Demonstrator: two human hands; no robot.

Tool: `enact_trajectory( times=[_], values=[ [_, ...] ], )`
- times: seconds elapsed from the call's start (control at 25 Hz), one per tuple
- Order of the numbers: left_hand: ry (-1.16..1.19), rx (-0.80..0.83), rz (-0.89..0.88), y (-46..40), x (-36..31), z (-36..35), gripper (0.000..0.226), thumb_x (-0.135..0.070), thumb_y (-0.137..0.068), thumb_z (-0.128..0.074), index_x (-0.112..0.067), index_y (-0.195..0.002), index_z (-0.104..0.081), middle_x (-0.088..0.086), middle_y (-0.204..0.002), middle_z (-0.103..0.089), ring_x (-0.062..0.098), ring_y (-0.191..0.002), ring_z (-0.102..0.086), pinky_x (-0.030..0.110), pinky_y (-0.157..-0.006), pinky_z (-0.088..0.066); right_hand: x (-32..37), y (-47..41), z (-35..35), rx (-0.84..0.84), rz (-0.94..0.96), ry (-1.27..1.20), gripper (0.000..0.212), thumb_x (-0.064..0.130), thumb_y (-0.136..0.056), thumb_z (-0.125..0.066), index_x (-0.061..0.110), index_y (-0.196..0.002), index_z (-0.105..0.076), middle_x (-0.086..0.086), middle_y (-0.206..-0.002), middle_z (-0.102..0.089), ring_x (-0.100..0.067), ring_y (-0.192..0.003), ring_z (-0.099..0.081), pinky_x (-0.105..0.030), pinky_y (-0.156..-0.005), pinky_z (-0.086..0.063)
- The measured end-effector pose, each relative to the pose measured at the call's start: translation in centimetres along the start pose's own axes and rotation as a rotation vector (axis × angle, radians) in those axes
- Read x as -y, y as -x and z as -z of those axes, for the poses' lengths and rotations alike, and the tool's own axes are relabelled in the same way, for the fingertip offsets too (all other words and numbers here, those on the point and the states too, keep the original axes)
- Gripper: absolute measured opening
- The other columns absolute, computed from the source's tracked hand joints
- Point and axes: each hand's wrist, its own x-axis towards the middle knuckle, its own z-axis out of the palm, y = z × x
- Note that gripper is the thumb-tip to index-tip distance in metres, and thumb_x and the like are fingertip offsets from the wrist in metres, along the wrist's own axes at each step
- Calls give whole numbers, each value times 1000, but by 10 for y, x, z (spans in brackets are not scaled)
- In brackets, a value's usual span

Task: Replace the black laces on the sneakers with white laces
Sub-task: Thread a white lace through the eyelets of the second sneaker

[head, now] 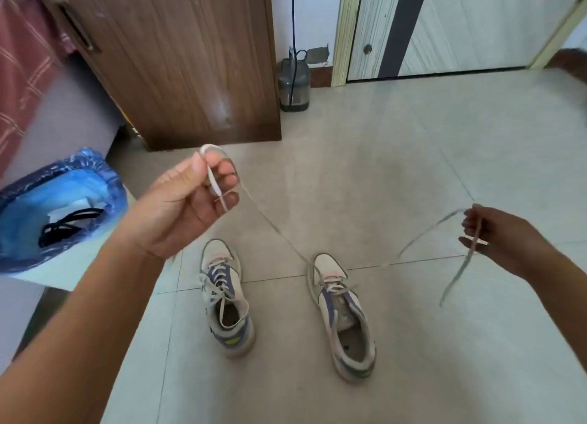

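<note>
Two white and purple sneakers stand on the tiled floor. The left sneaker (226, 300) carries a white lace threaded up its eyelets, with loose ends. The right sneaker (343, 312) has a white lace (273, 225) through its front eyelets, and both ends are pulled up and apart. My left hand (193, 198) pinches one end, raised above the left sneaker. Off to the right, my right hand (495, 236) pinches the other end, whose tail hangs below it. Black laces (68, 225) lie in a bin at the left.
A bin lined with a blue plastic bag (57, 201) stands at the left. A brown wooden cabinet (178, 61) rises behind it, with a small grey appliance (293, 85) and its cable beside it. A closed door (444, 27) is at the back right.
</note>
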Motion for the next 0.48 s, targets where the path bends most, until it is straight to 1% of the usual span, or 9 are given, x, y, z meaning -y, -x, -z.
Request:
enact_trajectory(
  times=[0.04,0.08,0.12,0.16,0.2,0.24,0.32,0.4,0.48],
  values=[
    [-27,-61,107,0,21,-2,25,-40,-60,-83,-21,-73,-73,-9,-76,-64,3,-68,-58,17,-60,-49,-11,0,-8,-92,60,326,14,24,-94,-55,11,-93,-63,-7,-85,-58,-24,-86,-59,-30,-69,-50],
    [-64,-132,228,0,47,-5,25,-37,-60,-82,-18,-73,-73,-6,-74,-64,3,-63,-56,15,-53,-46,-25,1,-20,-169,153,631,19,22,-93,-56,9,-105,-61,-10,-96,-58,-26,-94,-57,-31,-77,-45],
    [-90,-207,345,2,75,-7,19,-31,-67,-77,-15,-75,-72,-4,-72,-64,3,-56,-53,13,-47,-40,-41,5,-34,-168,254,836,24,20,-93,-57,7,-113,-60,-12,-104,-57,-26,-99,-55,-30,-83,-40],
    [-87,-288,443,3,104,-9,12,-24,-77,-69,-12,-80,-70,-1,-70,-63,3,-50,-49,13,-42,-35,-56,13,-51,-86,328,938,23,18,-92,-58,7,-112,-62,-11,-106,-57,-23,-98,-54,-27,-84,-37],
    [-66,-370,523,4,130,-8,10,-16,-86,-61,-8,-84,-66,1,-68,-63,3,-46,-47,12,-39,-33,-70,20,-68,24,378,990,19,16,-91,-58,8,-106,-65,-9,-103,-58,-20,-94,-53,-25,-83,-36],
    [-24,-445,587,6,155,-6,11,-11,-91,-55,-5,-86,-63,2,-65,-64,4,-43,-48,12,-38,-35,-85,27,-85,139,413,1044,15,15,-90,-58,9,-99,-68,-8,-100,-60,-17,-90,-51,-25,-81,-37],
    [70,-541,653,8,193,-2,9,-2,-92,-54,-1,-87,-61,4,-60,-66,5,-44,-55,12,-43,-46,-115,33,-109,315,449,1130,13,16,-89,-60,11,-93,-71,-8,-97,-61,-17,-90,-51,-26,-83,-39],
    [128,-599,650,10,218,-2,10,9,-88,-55,2,-85,-61,7,-65,-67,10,-54,-62,14,-53,-54,-135,33,-127,368,437,1190,16,20,-89,-60,14,-97,-72,-9,-103,-58,-23,-100,-51,-26,-86,-37],
    [143,-666,610,10,235,-7,10,13,-86,-55,5,-83,-60,11,-71,-65,15,-61,-62,17,-58,-56,-140,31,-136,330,409,1181,16,20,-89,-60,16,-100,-71,-9,-108,-55,-24,-108,-46,-26,-89,-34]
  ],
)
